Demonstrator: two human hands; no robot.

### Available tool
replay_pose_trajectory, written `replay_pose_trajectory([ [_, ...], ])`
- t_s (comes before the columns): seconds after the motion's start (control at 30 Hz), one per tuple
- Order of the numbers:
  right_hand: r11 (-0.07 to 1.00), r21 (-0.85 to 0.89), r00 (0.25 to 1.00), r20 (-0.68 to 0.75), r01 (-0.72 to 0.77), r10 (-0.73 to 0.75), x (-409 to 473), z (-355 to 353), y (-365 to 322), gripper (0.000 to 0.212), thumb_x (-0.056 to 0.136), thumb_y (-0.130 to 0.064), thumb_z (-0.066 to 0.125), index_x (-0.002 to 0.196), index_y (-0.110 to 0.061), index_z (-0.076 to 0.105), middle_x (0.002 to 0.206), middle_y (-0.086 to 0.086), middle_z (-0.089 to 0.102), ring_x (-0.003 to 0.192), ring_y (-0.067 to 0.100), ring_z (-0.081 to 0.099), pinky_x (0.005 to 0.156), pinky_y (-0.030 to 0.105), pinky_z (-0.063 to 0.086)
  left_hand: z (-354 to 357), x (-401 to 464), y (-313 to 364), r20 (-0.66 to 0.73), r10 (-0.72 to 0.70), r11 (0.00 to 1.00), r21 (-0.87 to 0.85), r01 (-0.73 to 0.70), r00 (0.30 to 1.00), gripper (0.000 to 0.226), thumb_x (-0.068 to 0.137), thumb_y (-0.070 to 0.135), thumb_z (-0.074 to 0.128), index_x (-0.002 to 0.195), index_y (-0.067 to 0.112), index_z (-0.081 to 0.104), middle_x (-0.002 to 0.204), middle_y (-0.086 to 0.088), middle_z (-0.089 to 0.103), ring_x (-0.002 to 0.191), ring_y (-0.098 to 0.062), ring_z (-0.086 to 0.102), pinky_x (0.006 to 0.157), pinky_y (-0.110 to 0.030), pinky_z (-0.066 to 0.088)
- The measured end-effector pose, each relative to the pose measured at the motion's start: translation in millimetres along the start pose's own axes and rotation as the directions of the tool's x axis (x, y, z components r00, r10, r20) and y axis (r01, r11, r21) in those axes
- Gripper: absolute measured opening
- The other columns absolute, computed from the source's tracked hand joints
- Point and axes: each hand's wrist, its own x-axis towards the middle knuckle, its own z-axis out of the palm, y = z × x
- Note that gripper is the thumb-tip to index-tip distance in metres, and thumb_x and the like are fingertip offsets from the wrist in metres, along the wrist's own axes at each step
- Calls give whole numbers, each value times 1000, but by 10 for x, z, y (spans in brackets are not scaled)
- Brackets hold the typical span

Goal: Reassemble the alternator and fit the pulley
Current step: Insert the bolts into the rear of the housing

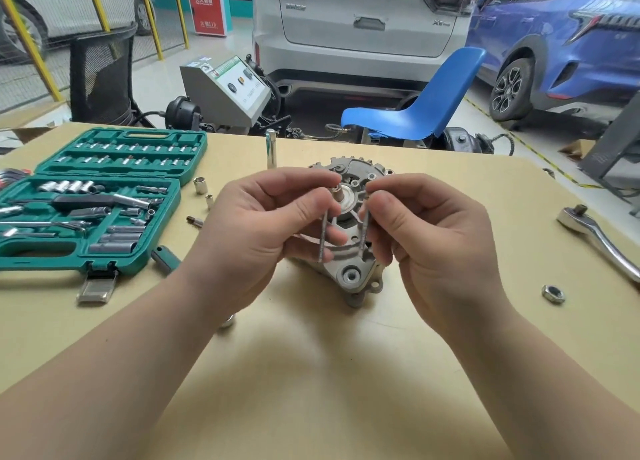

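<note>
1. Sitting at table centre, the alternator (pixel 349 231) shows its shaft end upward, partly hidden by both hands.
2. Left hand (pixel 256 231), at its 9 o'clock, pinches a long bolt (pixel 325 232) upright between thumb and fingers.
3. Right hand (pixel 426 238), at 3 o'clock, grips a second long bolt (pixel 364 229) the same way.
4. Socket set case (pixel 93 200) lies open at 9 o'clock; ratchet (pixel 599 234) and loose nut (pixel 553 293) lie toward 3 and 4 o'clock.

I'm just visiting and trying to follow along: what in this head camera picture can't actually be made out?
- Alternator: its middle is hidden behind both hands.
- Bolt in the left hand and bolt in the right hand: heads covered by fingers.
- Socket set: size markings too small to read; left end cut off by the frame.
- Ratchet: handle runs off the right edge.
- Pulley: not visible anywhere.
</note>
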Motion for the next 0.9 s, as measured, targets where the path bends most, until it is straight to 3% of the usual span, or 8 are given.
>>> replay_pose_trajectory([
  [0.27,997,16,995,64,-74,73,8,-40,16,15,92,-7,70,98,-14,82,76,11,73,58,22,61,49,27,48,13,-15,-106,30,-66,997,51,64,997,40,84,2,76,120,20,83,114,-15,79,88,-33,79,71,-45,66],
  [0.47,997,-44,997,45,-56,58,16,-51,26,15,90,-9,71,97,-17,82,74,12,71,57,23,58,50,29,48,2,-7,-101,60,-75,997,38,73,995,47,80,0,80,120,23,83,118,-15,79,89,-33,80,70,-42,65],
  [0.73,998,-61,999,18,-32,33,25,-75,25,13,90,-7,70,99,-9,80,76,8,71,61,19,61,53,26,49,-15,1,-102,68,-42,999,32,40,997,46,77,1,82,117,23,84,114,-14,80,79,-27,80,67,-36,65],
  [0.9,997,-69,999,-1,32,-32,78,-195,18,16,93,-4,68,97,-15,79,82,19,72,63,26,59,51,31,47,-153,81,-70,-28,81,994,76,-79,996,43,79,-1,81,115,22,84,106,-14,80,79,-31,80,75,-38,65],
])
